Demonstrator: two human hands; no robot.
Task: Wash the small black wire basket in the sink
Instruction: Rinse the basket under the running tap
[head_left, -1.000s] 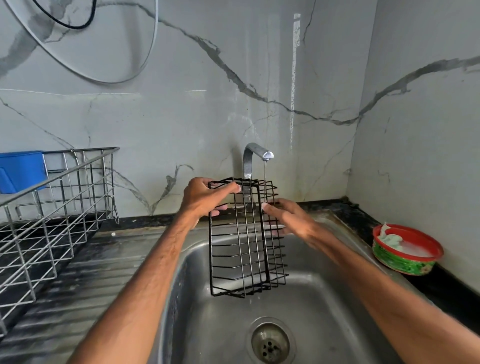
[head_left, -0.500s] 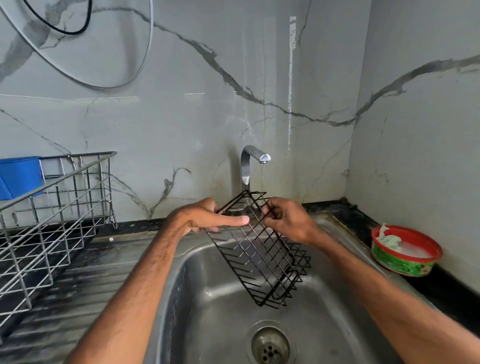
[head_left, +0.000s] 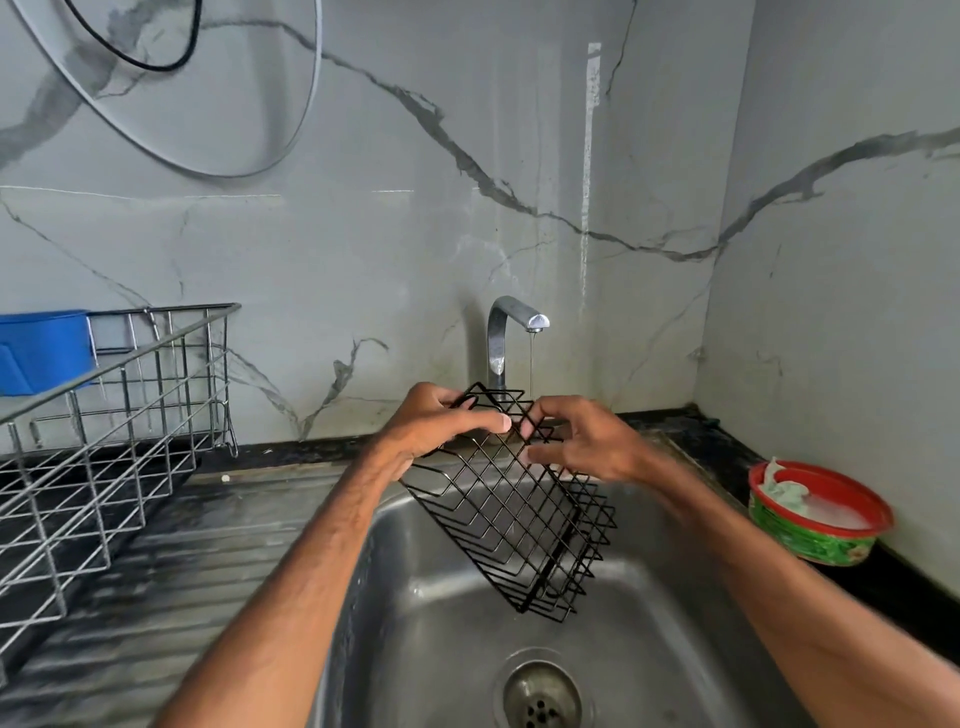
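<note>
I hold the small black wire basket (head_left: 511, 512) tilted over the steel sink (head_left: 447, 639), its lower end pointing down to the right. My left hand (head_left: 436, 431) grips its upper left rim, thumb on the near side. My right hand (head_left: 582, 441) holds the upper right edge, fingers curled into the wires. A thin stream of water falls from the chrome tap (head_left: 506, 338) onto the basket's top end, between my two hands.
A steel wire dish rack (head_left: 104, 447) stands on the ribbed drainboard at the left, with a blue container (head_left: 44, 351) behind it. A red-rimmed green bowl (head_left: 818, 519) with soapy water and a cloth sits on the dark counter at the right. The drain (head_left: 540, 699) lies below.
The basket went from hanging upright under the tap to leaning with its bottom swung right. My right hand moved from its side to its top edge and curled into the wires.
</note>
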